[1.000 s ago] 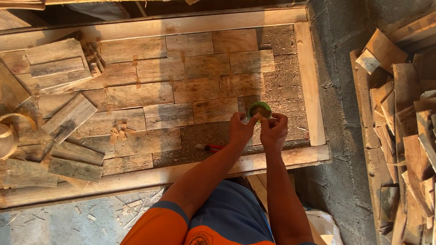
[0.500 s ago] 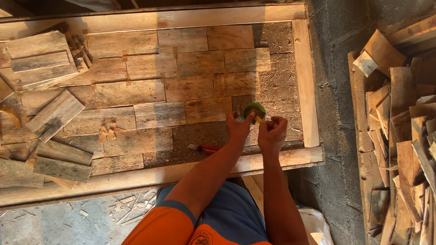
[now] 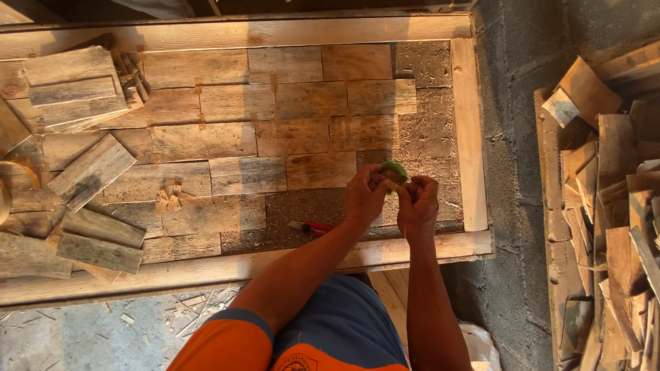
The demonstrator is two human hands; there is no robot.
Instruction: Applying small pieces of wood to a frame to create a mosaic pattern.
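- Head view: compared with a second ago, both hands are sitting slightly lower and nearer the front rail of the long pale wooden frame (image 3: 470,137); the small round green object (image 3: 394,170) is keeping its place between them, so the handling is continuing, not finishing.
- Left hand (image 3: 363,196) is closing its fingers on the green object's left side; right hand (image 3: 418,205) is pinching it from the right, with knuckles raised.
- Both forearms are reaching forward over the frame's front rail, wrists converging.
- A red-handled tool (image 3: 311,227) is lying inside the frame, just left of the left forearm.
- Weathered wooden planks (image 3: 247,134) are filling most of the frame.
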